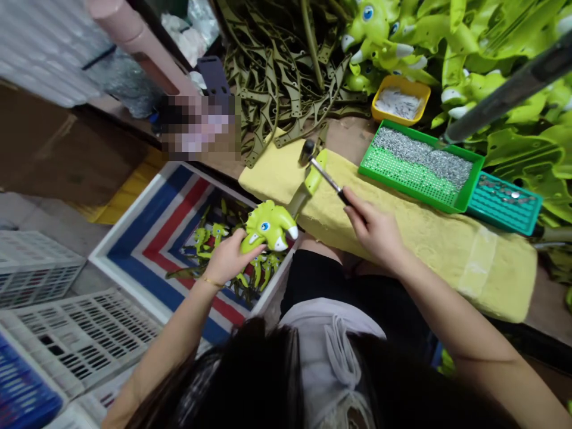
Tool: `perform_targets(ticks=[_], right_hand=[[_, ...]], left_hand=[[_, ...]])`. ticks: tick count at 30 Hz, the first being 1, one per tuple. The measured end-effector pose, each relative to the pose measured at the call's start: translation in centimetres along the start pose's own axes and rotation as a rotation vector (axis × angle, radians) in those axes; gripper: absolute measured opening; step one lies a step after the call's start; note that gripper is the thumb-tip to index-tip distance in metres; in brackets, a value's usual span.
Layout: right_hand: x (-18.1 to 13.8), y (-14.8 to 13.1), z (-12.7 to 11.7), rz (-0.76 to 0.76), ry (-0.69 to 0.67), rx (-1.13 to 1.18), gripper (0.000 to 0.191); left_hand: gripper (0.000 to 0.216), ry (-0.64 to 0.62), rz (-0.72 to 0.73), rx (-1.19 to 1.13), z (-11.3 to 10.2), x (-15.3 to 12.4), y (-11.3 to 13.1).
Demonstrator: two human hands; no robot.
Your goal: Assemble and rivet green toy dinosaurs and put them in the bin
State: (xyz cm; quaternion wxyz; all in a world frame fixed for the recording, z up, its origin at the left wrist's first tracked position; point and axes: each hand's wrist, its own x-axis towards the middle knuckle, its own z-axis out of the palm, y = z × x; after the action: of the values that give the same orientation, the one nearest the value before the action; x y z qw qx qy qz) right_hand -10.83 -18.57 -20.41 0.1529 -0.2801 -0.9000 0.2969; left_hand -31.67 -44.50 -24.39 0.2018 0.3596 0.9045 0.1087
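Observation:
My left hand (227, 257) is closed on a lime-green plastic dinosaur-head toy (263, 225) with a blue eye and white horn tips. An olive bar (300, 199) runs from behind the head to a green end piece (316, 173) over the yellow padded block (402, 232). My right hand (378, 229) grips a small hammer (328, 174) by its handle. Its dark head lies beside the green end piece in the view; whether they touch, I cannot tell.
Olive plastic strips (286, 83) heap behind the block, with green dinosaur parts (504, 36) at the right. A green basket (465, 205) of small metal pieces and a yellow dish (423, 89) stand nearby. Below left is a striped-lined bin (134, 238) containing similar toys. A dark pole (504, 89) slants across.

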Motion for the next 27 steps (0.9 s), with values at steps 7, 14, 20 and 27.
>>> perform_targets(ticks=[7,14,20,27], right_hand=[[-1.4,-2.3,-0.5,-0.145,-0.212,-0.21,0.041],[-2.5,-2.8,-0.5,-0.225,0.005,-0.09,0.04],[-3.4,-1.5,0.1,-0.177,0.08,-0.001,0.042],[-4.9,-0.8,-2.6,-0.165,0.327,-0.003,0.053]], left_hand=[[0.04,0.031,-0.029,0.021,1.8,0.3,2.1],[0.046,0.038,-0.037,0.028,2.3,-0.1,1.8],[0.046,0.299,0.067,0.071,4.4,-1.0,0.7],[0.048,0.489,-0.03,-0.083,6.1,-1.8,-2.4]])
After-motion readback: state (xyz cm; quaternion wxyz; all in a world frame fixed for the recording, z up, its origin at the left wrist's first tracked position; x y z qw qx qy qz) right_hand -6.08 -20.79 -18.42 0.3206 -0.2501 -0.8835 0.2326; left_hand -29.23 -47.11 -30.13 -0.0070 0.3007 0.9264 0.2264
